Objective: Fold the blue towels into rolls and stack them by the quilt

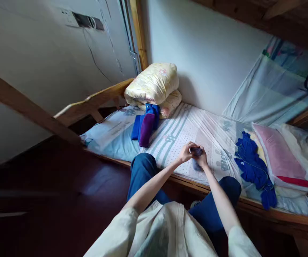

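A small dark grey, rolled or folded cloth (196,151) is held between my two hands above the bed sheet (178,146). My left hand (186,152) has its fingers closed round the left side of the cloth. On its right side my right hand (202,157) grips it too. A greyish part of cloth shows just below, between the hands. To the left, folded blue clothes (136,127) lie on the bed with a folded purple cloth (147,130) on top of them.
A folded yellowish quilt (154,84) is stacked against the wall. At the right lie a crumpled blue garment (250,160) and a pink pillow (282,151). The wooden bed edge (191,181) runs in front of my knees; a slanting wooden post (28,103) stands at the left.
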